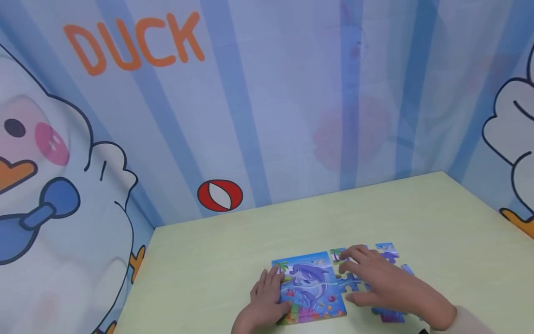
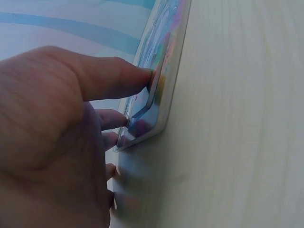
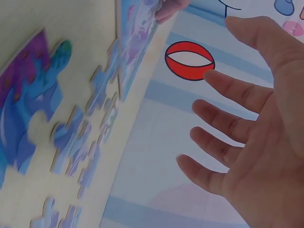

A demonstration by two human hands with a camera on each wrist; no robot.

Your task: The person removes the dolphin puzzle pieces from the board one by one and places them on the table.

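A flat puzzle board (image 1: pixel 310 290) with a dolphin picture lies on the table. My left hand (image 1: pixel 263 299) rests on its left side, fingers along the edge and thumb near the lower corner. In the left wrist view the thumb (image 2: pixel 116 78) touches the board's face (image 2: pixel 159 90). My right hand (image 1: pixel 377 278) hovers right of the board with spread, slightly bent fingers, holding nothing. Below it lie loose jigsaw pieces, among them a palm-tree piece (image 1: pixel 336 255) and a blue-purple piece (image 1: pixel 392 316). The right wrist view shows joined pieces (image 3: pixel 33 107) apart from the hand. The right hand hides some pieces.
The pale table (image 1: pixel 208 269) meets a blue striped backdrop (image 1: pixel 292 116) at its far edge. The backdrop carries duck drawings, orange lettering and a red-and-white ball (image 1: pixel 220 195). More loose pieces (image 1: pixel 387 249) lie at the far right of the board.
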